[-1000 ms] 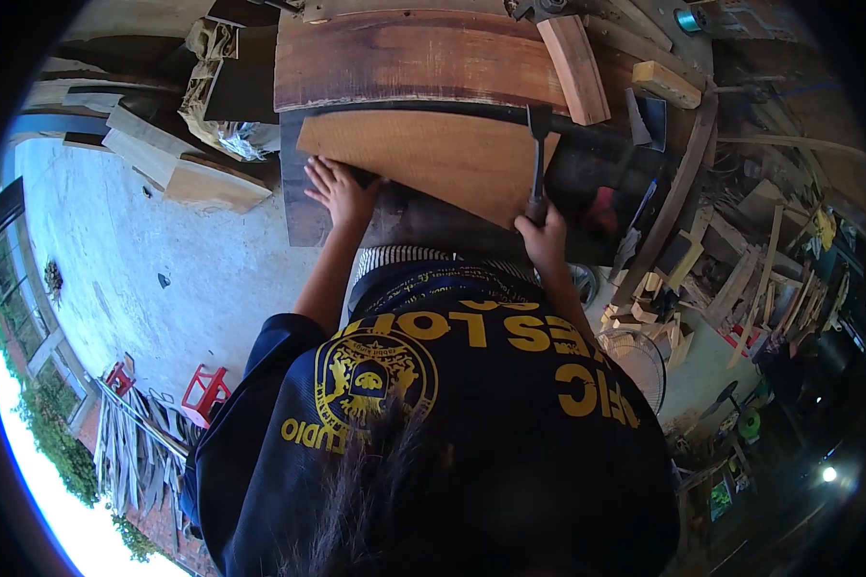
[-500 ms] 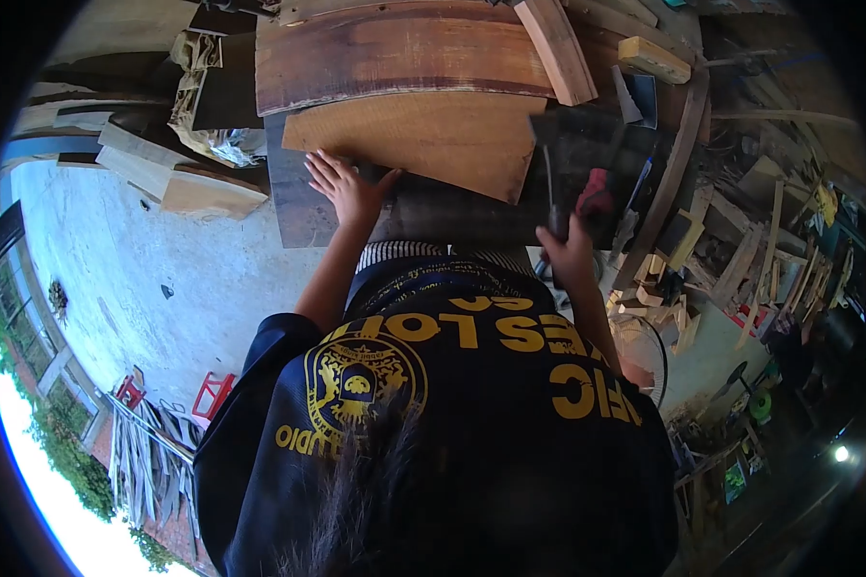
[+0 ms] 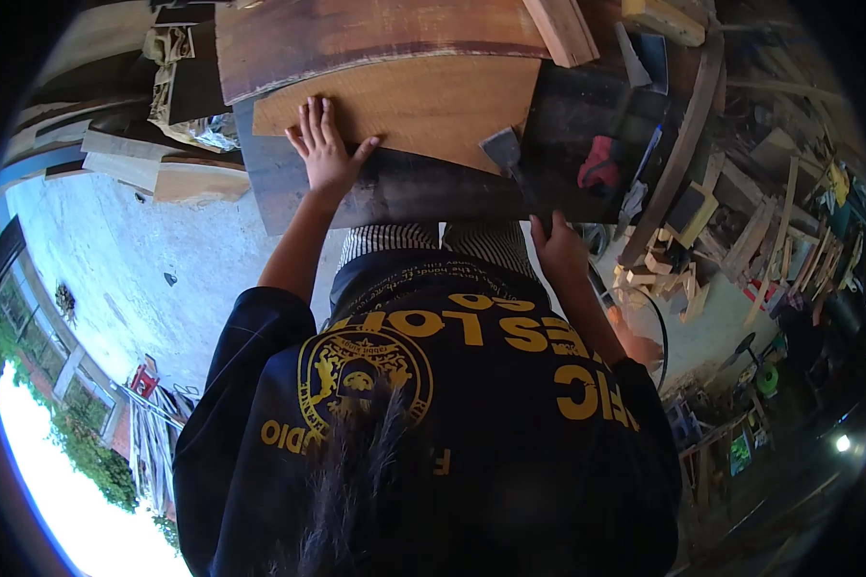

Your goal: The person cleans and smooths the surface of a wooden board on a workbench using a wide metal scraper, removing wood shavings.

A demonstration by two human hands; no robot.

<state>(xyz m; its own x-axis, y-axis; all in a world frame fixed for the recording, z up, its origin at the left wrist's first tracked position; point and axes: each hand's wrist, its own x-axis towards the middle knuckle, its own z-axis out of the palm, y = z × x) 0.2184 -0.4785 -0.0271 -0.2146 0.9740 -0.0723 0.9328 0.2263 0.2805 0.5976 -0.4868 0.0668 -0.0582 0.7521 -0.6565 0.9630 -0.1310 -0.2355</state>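
A light brown wooden sheet [image 3: 423, 106] with a slanted right edge lies on a dark board [image 3: 404, 192]. My left hand [image 3: 329, 154] rests flat on the sheet's lower left part, fingers spread and holding nothing. My right hand [image 3: 560, 245] is closed around the handle of a scraper [image 3: 502, 149], near the front edge of the dark board. The scraper's flat blade is at the lower right corner of the sheet.
Behind the sheet lies a reddish-brown plank [image 3: 375, 38]. A red object [image 3: 598, 165] and a blue pen [image 3: 649, 149] are on the right of the dark board. Wood offcuts [image 3: 669, 274] are piled at the right. Thin boards [image 3: 197, 181] stick out at the left.
The scraper has swung left and down from a raised position to the sheet's corner. My left hand has moved further onto the sheet. The whole view has shifted slightly.
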